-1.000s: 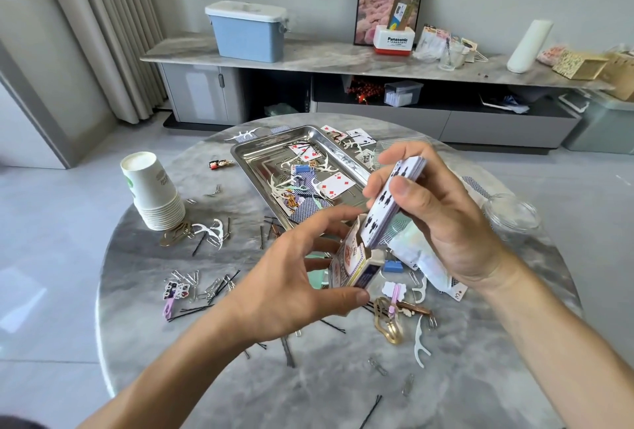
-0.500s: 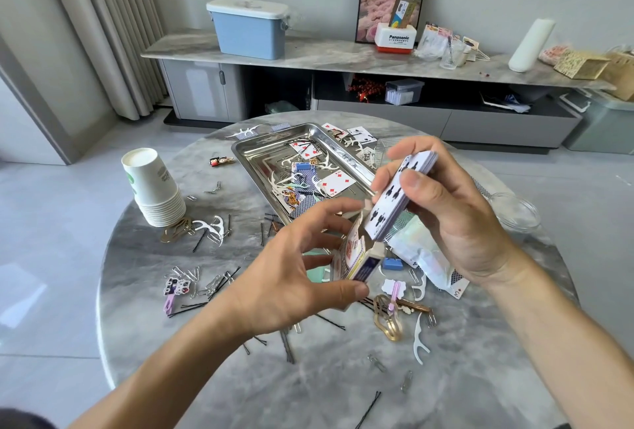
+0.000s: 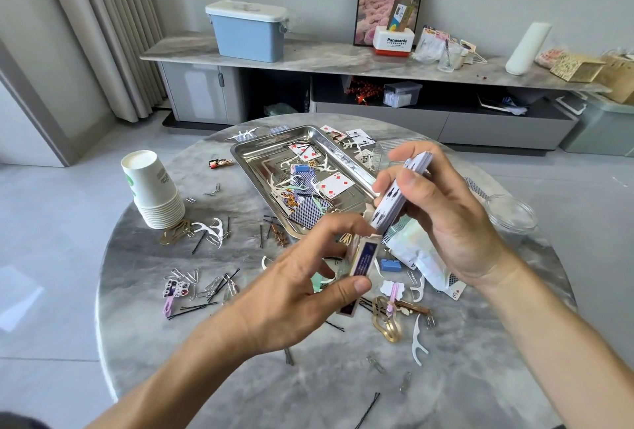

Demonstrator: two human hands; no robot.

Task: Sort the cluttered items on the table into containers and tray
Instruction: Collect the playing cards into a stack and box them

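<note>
My right hand [image 3: 442, 219] grips a stack of playing cards [image 3: 394, 198], tilted with its lower end at the mouth of a card box [image 3: 362, 265]. My left hand [image 3: 295, 294] holds that box between thumb and fingers, above the table's middle. Behind them a steel tray [image 3: 255, 162] lies with loose cards, floss picks and clips in it. Hairpins, paper clips and floss picks are scattered over the round marble table [image 3: 212, 370].
A stack of paper cups [image 3: 151, 188] stands at the left. A clear plastic container [image 3: 511, 214] sits at the right edge. A white plastic packet [image 3: 420, 253] and a blue clip [image 3: 391, 264] lie under my right hand. A gold hair clip [image 3: 387, 324] lies near the front.
The card stack has tipped lower toward the box's mouth. My left hand has turned the box so its narrow side faces me.
</note>
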